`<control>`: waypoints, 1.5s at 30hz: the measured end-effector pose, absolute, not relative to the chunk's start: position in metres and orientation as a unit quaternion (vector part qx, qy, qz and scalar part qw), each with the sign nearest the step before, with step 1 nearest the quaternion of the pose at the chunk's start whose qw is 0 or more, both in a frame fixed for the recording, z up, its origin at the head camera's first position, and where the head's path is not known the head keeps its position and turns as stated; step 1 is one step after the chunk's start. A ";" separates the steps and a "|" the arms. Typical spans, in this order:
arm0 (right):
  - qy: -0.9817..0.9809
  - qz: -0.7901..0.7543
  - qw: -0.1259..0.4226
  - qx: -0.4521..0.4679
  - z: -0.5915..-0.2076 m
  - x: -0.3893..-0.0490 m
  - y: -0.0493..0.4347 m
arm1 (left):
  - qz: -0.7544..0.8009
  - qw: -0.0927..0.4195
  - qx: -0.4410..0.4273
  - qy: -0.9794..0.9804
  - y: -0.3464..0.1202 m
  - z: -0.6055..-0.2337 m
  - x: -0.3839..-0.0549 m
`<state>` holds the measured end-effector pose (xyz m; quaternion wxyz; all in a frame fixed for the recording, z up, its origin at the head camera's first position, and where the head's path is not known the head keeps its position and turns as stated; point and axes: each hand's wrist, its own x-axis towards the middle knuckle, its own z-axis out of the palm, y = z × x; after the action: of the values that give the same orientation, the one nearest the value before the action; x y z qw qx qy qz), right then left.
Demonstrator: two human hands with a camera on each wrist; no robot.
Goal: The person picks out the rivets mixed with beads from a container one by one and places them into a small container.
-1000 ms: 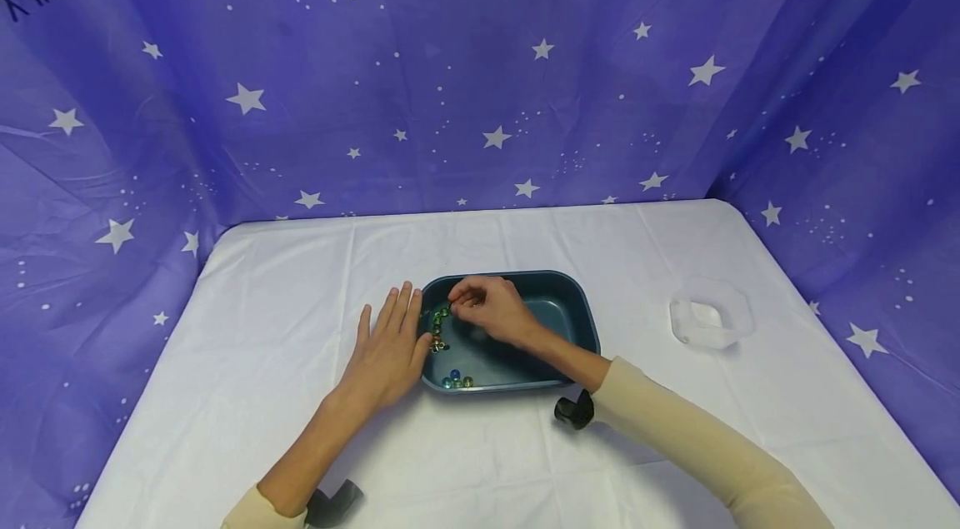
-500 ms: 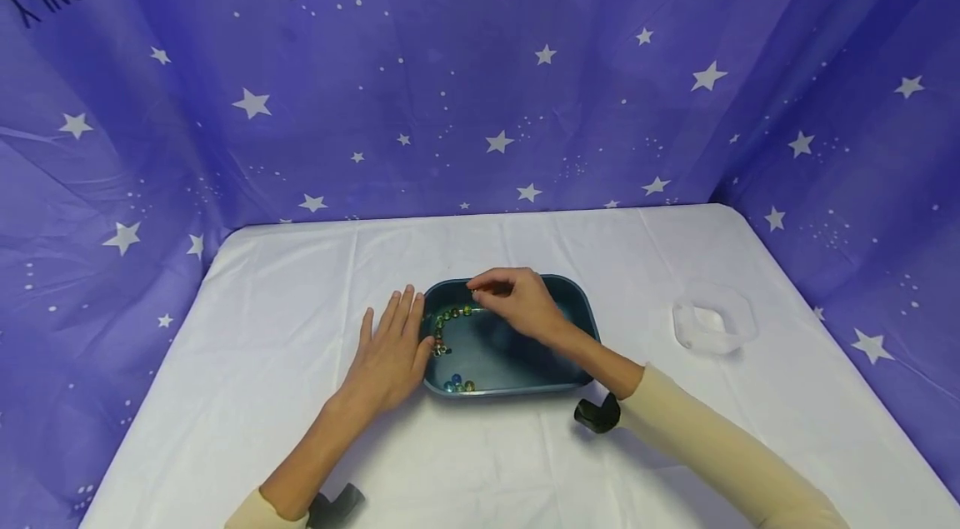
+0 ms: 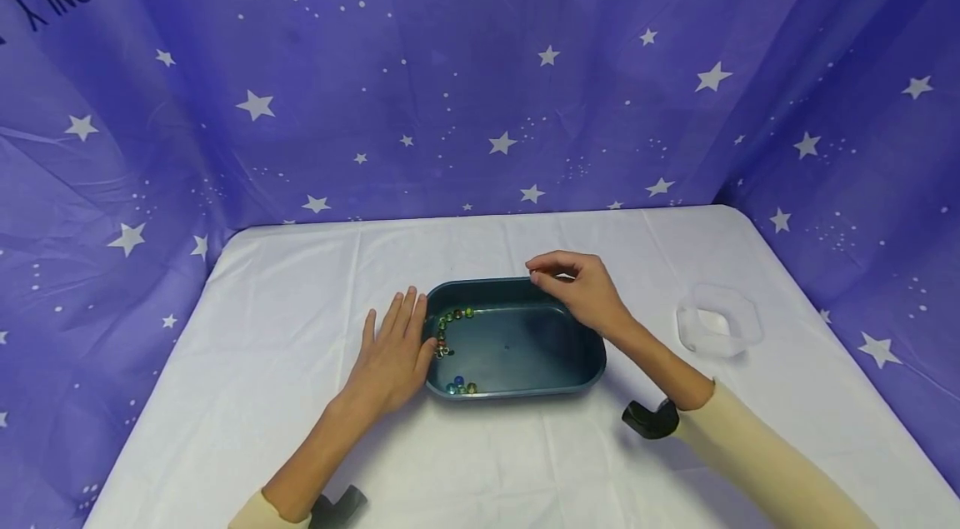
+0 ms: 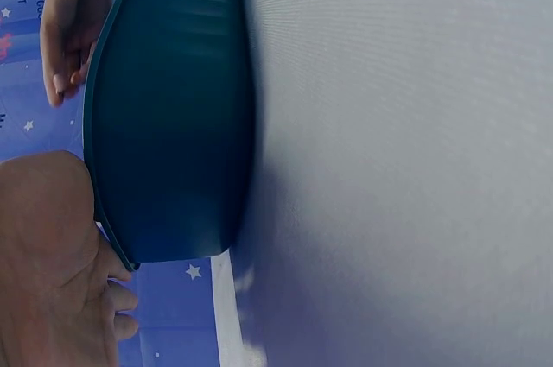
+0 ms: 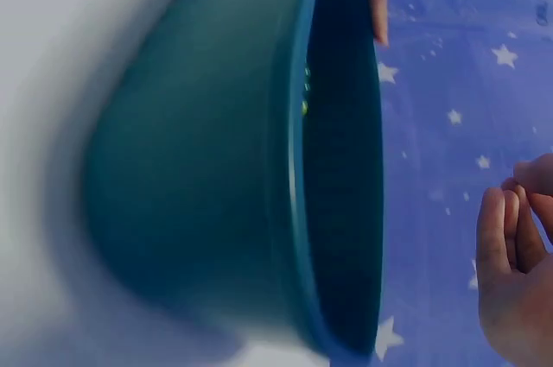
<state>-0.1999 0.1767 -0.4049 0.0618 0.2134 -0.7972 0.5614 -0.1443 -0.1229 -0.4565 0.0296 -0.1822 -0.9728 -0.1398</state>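
Note:
A dark teal rectangular tray (image 3: 517, 392) lies on the table, its left rim touched by my left hand (image 3: 392, 356), whose fingers are straight and spread. Glass marbles (image 3: 442, 327) line the tray's left side and far left corner, beside a small gold-and-dark cluster too small to make out. Several blue and yellowish marbles (image 3: 460, 387) sit in the near left corner. Above the tray's far right rim, my right hand (image 3: 585, 287) pinches what seems to be a marble between thumb and fingertips, mostly hidden. The right wrist view shows that hand's fingertips (image 5: 510, 190) together beyond the tray.
To the right of the tray stands a clear octagonal plastic container (image 3: 684, 329) with a pale bottom. A white cloth (image 3: 570, 471) covers the table. Purple star-printed curtains (image 3: 420, 96) rise behind it and at both sides.
My right hand has lifted from the marbles at the tray's far left and moved right, up past the far rim. My left hand stays at the left rim.

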 end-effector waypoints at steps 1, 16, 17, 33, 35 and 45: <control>-0.797 0.563 0.065 0.208 -0.404 -0.199 0.182 | -0.140 0.030 -0.182 -0.973 -0.123 -0.456 -0.144; -0.815 0.554 0.123 0.115 -0.405 -0.174 0.276 | -0.157 0.020 -0.179 -0.971 -0.123 -0.456 -0.143; -0.818 0.551 0.124 0.109 -0.406 -0.171 0.282 | -0.156 0.020 -0.179 -0.971 -0.123 -0.456 -0.143; -0.825 0.544 0.153 -0.004 -0.420 -0.149 0.367 | -0.157 0.021 -0.178 -0.971 -0.123 -0.455 -0.144; -0.832 0.533 0.152 -0.017 -0.425 -0.148 0.373 | -0.157 0.020 -0.178 -0.971 -0.123 -0.454 -0.144; -0.836 0.526 0.149 -0.036 -0.436 -0.145 0.383 | -0.152 0.024 -0.181 -0.971 -0.123 -0.454 -0.144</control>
<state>-0.1450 0.3830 -0.4360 0.1491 -0.0364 -0.8364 0.5261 -0.1439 -0.1229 -0.4538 0.0244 -0.1807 -0.9713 -0.1525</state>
